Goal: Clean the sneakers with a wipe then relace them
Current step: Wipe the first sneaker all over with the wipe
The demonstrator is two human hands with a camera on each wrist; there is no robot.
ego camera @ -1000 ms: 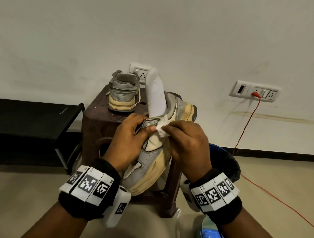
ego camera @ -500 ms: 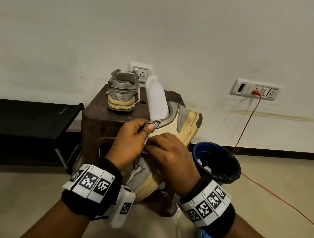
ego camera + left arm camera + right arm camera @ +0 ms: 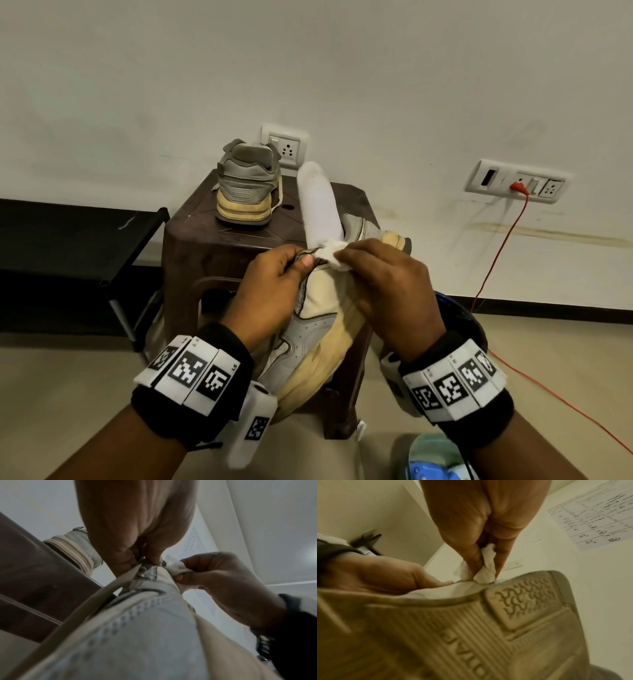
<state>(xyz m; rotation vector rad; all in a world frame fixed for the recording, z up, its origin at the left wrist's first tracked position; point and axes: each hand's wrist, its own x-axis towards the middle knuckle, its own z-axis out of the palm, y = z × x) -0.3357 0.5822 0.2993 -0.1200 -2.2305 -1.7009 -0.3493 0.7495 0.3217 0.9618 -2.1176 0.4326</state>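
Observation:
A grey and cream sneaker (image 3: 318,329) is held up between both hands, its white tongue (image 3: 317,202) sticking upward. My left hand (image 3: 274,287) pinches the sneaker's eyelet edge (image 3: 145,568) between thumb and fingers. My right hand (image 3: 387,284) pinches a crumpled white wipe (image 3: 334,255) and presses it on the sneaker's upper edge (image 3: 481,584). The wipe (image 3: 485,566) bulges between those fingers, and the ribbed sole (image 3: 488,628) fills the right wrist view. A cream lace (image 3: 96,601) hangs off the shoe. The second sneaker (image 3: 245,186) stands heel-first on a brown stool (image 3: 195,233).
A blue bin with a black liner (image 3: 459,318) stands at the right behind my right hand. A red cable (image 3: 493,257) runs from a wall socket (image 3: 517,181) down across the floor. A black rack (image 3: 133,246) stands left of the stool. A blue item (image 3: 431,462) lies at the bottom edge.
The right hand slid down the sneaker half a second ago and has come back up to its top edge with the wipe. The left hand has kept its pinch.

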